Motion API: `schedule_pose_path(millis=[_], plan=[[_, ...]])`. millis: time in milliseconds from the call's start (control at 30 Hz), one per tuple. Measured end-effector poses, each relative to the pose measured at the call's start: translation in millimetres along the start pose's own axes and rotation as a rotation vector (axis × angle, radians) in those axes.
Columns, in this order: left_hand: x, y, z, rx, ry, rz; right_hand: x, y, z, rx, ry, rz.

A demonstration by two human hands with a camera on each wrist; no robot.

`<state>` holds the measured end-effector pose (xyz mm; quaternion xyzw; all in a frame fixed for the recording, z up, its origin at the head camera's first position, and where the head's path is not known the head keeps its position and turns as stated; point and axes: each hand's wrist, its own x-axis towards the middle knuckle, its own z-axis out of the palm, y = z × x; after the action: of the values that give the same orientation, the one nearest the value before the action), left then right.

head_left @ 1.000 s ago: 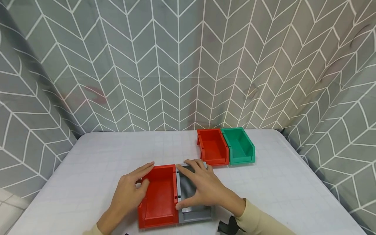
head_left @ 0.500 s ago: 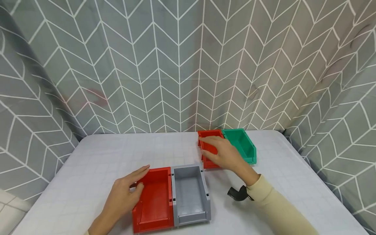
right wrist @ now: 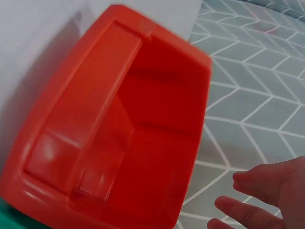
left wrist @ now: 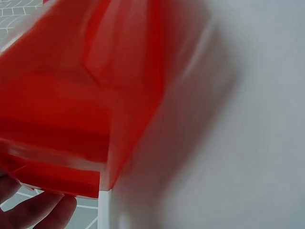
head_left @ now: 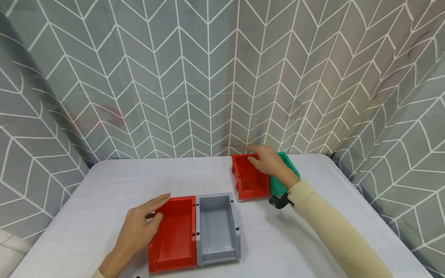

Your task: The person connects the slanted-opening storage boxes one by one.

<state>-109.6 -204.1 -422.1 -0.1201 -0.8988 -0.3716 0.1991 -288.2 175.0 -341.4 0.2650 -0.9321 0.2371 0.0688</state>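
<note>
A red storage bin (head_left: 177, 231) and a grey storage bin (head_left: 216, 224) stand side by side near the front of the table. My left hand (head_left: 139, 226) rests at the red bin's left side, its fingers reaching toward the back rim. In the left wrist view its fingertips (left wrist: 64, 210) show at the edge of that bin (left wrist: 57, 105). Farther back, another red bin (head_left: 250, 183) stands against a green bin (head_left: 277, 188). My right hand (head_left: 269, 162) is over these two, thumb and fingers spread and holding nothing. In the right wrist view its fingers stay apart from the far red bin (right wrist: 157, 152).
A white cloth covers the table (head_left: 118, 185). Grey curtain (head_left: 167, 96) with white chevron lines hangs behind the table and along both sides. A small dark device (head_left: 279, 200) is worn at the right wrist.
My right hand has left the grey bin and moved back and right to the far red and green bins. The left hand stays at the near red bin, which shifts slightly left in view.
</note>
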Motion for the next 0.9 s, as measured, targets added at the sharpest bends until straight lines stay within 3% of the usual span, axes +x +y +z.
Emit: schedule_pose_path(millis=[333, 600, 900], plan=[[6.0, -4.6, 2.0, -0.013, 0.013, -0.007, 20.5, 17.9, 5.8, -0.026, -0.096, 0.04], [6.0, -5.6, 0.3, -0.027, -0.014, -0.06, 25.4, 31.5, 15.9, -0.044, -0.179, 0.06], [4.5, -5.8, 1.7, -0.037, -0.01, -0.063, 25.6, 45.1, 27.2, 0.068, -0.108, 0.102]])
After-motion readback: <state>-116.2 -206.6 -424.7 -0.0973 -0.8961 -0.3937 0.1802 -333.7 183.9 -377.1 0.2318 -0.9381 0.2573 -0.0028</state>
